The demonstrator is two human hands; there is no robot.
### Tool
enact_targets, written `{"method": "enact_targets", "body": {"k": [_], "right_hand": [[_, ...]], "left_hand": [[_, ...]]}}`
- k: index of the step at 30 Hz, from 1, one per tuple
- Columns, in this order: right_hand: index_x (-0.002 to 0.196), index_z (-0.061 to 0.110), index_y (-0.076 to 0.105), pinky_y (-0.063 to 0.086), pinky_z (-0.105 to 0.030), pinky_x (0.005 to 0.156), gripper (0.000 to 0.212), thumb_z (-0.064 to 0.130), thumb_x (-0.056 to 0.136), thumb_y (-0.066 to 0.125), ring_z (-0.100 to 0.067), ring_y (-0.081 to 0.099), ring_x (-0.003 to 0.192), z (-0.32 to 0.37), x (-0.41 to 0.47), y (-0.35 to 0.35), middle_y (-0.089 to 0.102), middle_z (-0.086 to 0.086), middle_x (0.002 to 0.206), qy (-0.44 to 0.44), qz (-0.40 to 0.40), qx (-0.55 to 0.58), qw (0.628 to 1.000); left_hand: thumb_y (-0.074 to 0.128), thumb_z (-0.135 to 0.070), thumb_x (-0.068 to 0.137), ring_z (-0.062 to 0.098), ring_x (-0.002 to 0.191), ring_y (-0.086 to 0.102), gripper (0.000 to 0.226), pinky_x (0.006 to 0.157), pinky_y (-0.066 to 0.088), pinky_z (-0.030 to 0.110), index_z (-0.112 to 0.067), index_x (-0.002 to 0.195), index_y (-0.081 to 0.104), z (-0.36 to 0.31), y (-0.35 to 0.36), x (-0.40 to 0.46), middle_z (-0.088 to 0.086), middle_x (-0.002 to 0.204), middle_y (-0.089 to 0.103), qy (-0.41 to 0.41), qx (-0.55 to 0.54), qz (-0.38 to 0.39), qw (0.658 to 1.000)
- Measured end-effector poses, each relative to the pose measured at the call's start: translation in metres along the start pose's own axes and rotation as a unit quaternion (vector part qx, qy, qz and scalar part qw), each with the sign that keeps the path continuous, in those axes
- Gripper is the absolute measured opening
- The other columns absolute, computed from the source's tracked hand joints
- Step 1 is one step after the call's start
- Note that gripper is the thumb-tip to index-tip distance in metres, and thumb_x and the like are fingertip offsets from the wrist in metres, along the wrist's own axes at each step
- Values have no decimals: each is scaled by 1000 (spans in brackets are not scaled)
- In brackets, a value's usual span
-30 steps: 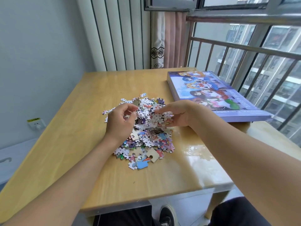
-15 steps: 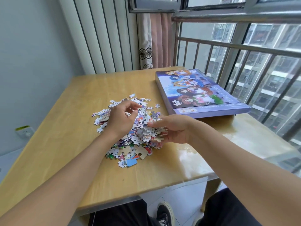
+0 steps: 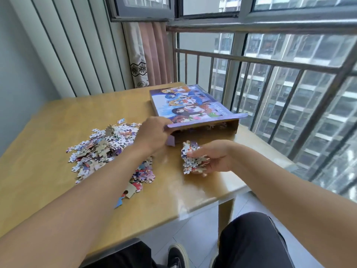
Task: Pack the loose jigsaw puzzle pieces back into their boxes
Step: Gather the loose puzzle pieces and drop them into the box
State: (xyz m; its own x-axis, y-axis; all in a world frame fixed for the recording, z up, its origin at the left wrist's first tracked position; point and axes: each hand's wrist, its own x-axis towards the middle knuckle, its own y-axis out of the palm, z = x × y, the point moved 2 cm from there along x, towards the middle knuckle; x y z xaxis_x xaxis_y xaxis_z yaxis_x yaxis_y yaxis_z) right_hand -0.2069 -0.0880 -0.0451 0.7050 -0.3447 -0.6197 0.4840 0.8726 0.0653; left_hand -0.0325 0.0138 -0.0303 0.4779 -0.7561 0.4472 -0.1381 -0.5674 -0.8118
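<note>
Puzzle pieces (image 3: pixel 108 149) heaped on table (image 3: pixel 48 171), box (image 3: pixel 204 132) opened.
Lid (image 3: pixel 189 107) is gripped and raised by left hand (image 3: pixel 154 133); a handful (image 3: pixel 193 158) is clutched in right hand (image 3: pixel 214 157).

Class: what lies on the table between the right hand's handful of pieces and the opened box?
Only bare table, in the head view, between the handful held by the right hand and the box.

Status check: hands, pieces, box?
Left hand lifting box lid. Right hand gripping handful of pieces. Pile on table. Nothing blocking.
</note>
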Motion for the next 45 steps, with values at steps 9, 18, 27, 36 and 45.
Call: {"method": "enact_targets", "body": {"k": [9, 18, 27, 36, 45], "right_hand": [[110, -6, 59, 63, -46, 62, 23, -1, 90, 69, -31, 69, 87, 65, 3, -17, 71, -21, 96, -35, -1, 153, 988], [111, -1, 57, 61, -40, 73, 22, -11, 99, 43, -29, 62, 85, 98, 23, 2, 63, -18, 104, -160, -138, 250, 945], [126, 13, 49, 52, -38, 98, 36, 3, 93, 38, -26, 58, 108, 89, 31, -3, 57, -10, 115, -220, -217, 78, 948], [130, 11, 63, 45, -30, 80, 49, -5, 89, 43, -27, 58, 103, 82, 8, -33, 66, -11, 118, -364, -296, -399, 788], [116, 28, 62, 51, -39, 80, 59, 70, 96, 26, -24, 62, 104, 62, 4, -17, 67, 0, 118, -374, -237, -630, 638]], "left_hand": [[71, -30, 91, 22, 78, 63, 18, 69, 47, 30, -17, 101, 78, -14, -27, 23, 3, 86, 74, -49, -106, -100, 988], [70, -28, 91, 18, 72, 60, 19, 66, 39, 25, -15, 102, 78, -24, -41, 27, -2, 77, 68, -55, -124, -114, 984], [71, -28, 91, 6, 67, 60, 19, 66, 42, 22, -15, 104, 78, -27, -50, 31, -7, 79, 68, -41, -143, -124, 981], [70, -30, 92, 23, 70, 62, 20, 59, 42, 25, -13, 98, 78, -29, -49, 32, 3, 77, 73, -22, -134, -143, 980], [71, -31, 91, 14, 68, 61, 19, 62, 43, 21, -16, 101, 78, -32, -49, 34, -9, 76, 66, -10, -123, -145, 982]]}}
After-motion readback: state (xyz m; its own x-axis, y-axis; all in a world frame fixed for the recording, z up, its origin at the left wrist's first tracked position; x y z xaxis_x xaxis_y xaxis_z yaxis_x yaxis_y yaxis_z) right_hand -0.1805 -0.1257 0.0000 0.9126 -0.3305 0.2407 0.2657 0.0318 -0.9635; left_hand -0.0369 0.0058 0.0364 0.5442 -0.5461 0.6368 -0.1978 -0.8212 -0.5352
